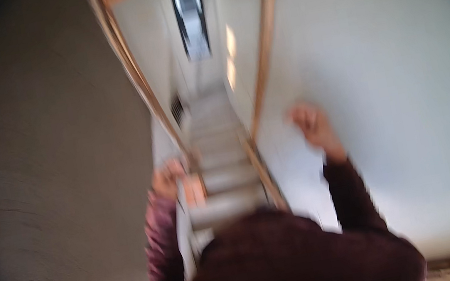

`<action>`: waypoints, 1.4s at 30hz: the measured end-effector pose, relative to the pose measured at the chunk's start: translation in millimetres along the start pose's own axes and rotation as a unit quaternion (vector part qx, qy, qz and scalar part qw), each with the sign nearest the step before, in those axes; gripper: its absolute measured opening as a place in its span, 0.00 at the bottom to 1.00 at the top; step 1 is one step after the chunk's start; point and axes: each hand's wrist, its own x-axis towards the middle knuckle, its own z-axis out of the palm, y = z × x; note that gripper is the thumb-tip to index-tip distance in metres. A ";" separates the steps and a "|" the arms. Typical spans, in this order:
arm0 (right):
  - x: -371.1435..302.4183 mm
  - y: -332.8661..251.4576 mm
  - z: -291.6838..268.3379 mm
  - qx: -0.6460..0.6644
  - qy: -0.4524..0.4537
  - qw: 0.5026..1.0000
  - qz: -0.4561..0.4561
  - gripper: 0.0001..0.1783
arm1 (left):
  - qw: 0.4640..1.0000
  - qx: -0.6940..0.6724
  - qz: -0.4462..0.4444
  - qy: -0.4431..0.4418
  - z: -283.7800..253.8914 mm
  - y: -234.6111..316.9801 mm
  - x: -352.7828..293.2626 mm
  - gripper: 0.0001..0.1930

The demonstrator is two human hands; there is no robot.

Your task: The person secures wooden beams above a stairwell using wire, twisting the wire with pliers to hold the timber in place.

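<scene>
Both of my arms, in dark maroon sleeves, reach forward over a narrow flight of pale stairs [223,177] that leads down. My left hand [167,177] is at the left side of the stairs, its fingers smeared by motion. Right beside it is a small orange-pink rectangular block [194,190]; whether I grip it or it is behind my hand I cannot tell. My right hand [310,121] is raised before the pale right wall [406,86], fingers curled in, with nothing visible in them.
Wooden frame posts rise on both sides, a left post [136,75] and a right post [265,44]. A grey wall [57,168] fills the left. A wooden strip [265,172] edges the steps. Far below is a bright, dark-framed opening [191,18].
</scene>
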 end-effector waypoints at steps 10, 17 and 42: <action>79.3 2.7 -21.5 0.052 0.030 0.998 0.034 0.10 | 0.928 -0.146 -0.307 -0.152 -0.6 3.2 67.1 0.09; 32.5 56.2 10.6 0.080 0.061 0.993 0.063 0.12 | 0.889 -0.087 -0.404 -0.198 23.6 -50.5 -32.7 0.18; 173.5 105.9 175.4 0.406 0.286 0.868 0.015 0.11 | 0.998 -0.021 -0.022 0.050 -217.3 -110.6 182.9 0.17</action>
